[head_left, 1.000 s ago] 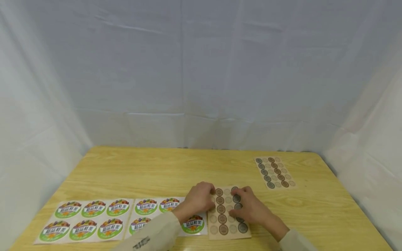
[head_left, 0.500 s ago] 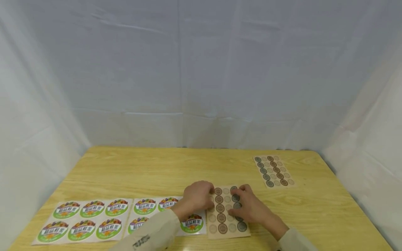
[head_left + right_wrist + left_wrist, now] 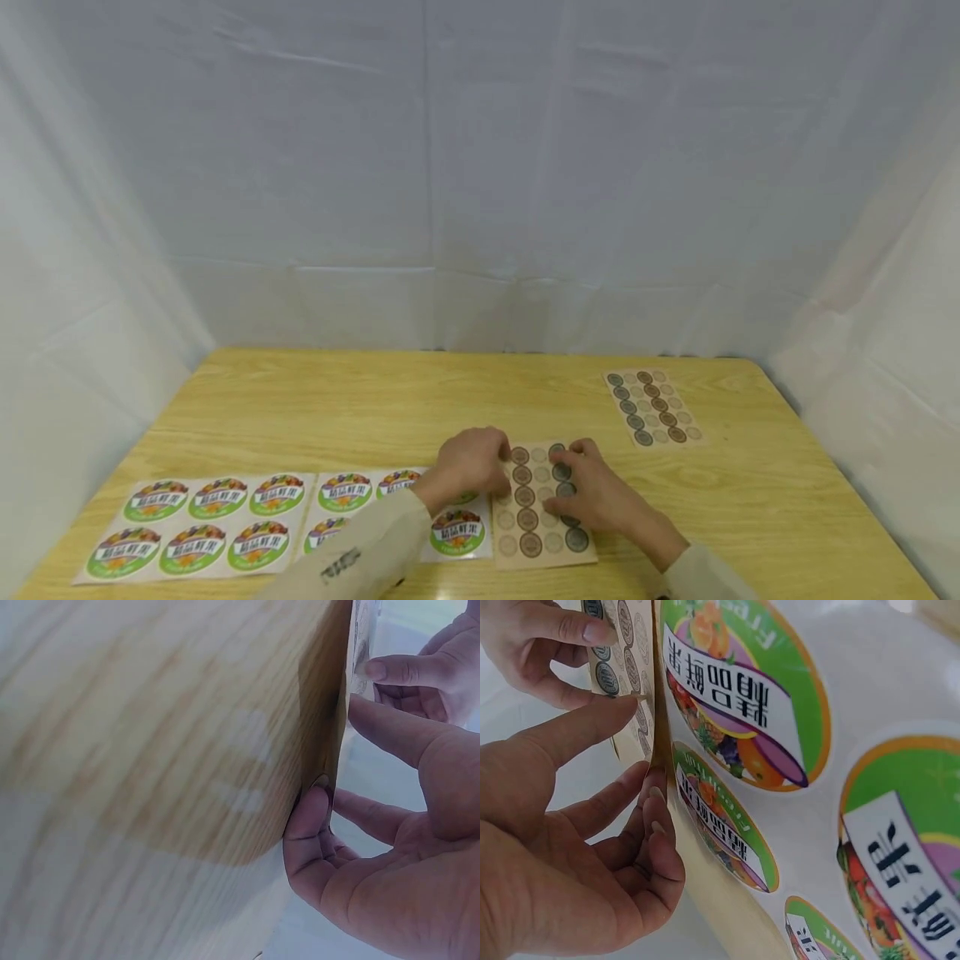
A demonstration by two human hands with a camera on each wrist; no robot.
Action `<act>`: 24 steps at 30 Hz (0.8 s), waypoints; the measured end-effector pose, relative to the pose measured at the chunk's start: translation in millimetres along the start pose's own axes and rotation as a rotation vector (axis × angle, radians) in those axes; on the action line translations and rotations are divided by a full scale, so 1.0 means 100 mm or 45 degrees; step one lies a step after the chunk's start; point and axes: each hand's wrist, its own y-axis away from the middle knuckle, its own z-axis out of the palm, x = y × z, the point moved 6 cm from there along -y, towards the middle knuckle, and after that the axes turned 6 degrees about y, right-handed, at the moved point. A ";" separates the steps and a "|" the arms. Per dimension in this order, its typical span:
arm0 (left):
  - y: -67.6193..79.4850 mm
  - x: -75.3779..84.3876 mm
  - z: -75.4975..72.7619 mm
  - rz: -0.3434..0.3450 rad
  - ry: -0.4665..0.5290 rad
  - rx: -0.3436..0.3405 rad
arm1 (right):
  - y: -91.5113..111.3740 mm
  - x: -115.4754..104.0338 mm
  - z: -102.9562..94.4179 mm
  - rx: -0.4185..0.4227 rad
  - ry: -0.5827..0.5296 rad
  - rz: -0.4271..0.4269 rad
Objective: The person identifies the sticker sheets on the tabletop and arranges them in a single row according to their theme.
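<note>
Before me, one pair of a person's bare hands, near each other but apart, fingertips turned inward. Left hand: arm slanting in from the left in a pale left sleeve with dark lettering, back of the hand uppermost, left thumb held out straight, left fingers curled under, the grip a pinch. Right hand: arm slanting in from the right, pale right sleeve ending short of the bare wrist, right thumb likewise straight, right fingers folded under, a matching pinch.
</note>
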 end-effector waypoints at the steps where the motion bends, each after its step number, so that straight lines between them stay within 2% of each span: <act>1: 0.00 0.00 0.00 -0.007 0.009 -0.005 | 0.00 0.00 0.00 -0.003 -0.002 -0.003; 14: -0.02 -0.02 0.01 -0.039 0.019 -0.038 | 0.01 0.00 0.02 -0.008 0.002 -0.039; 24: 0.01 -0.02 -0.02 0.012 -0.047 -0.012 | 0.04 -0.02 0.00 0.007 -0.008 -0.030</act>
